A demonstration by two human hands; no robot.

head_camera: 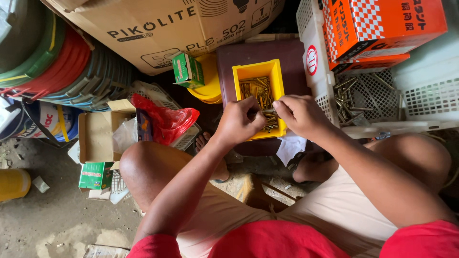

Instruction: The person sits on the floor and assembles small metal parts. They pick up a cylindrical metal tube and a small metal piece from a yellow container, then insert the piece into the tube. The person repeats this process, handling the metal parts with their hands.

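Soft even daylight, dim upper gaps, mild wide-angle edge stretch, sharp focus, no glare.

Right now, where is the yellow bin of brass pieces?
In the head view, the yellow bin sits top centre on a maroon surface, under both hands, left of the white basket.

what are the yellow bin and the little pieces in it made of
The yellow bin looks like moulded plastic: even, opaque colour, smooth matte walls. The small pieces inside look like metal, possibly brass: golden tint with bright glints. Both the left hand and right hand work over them.
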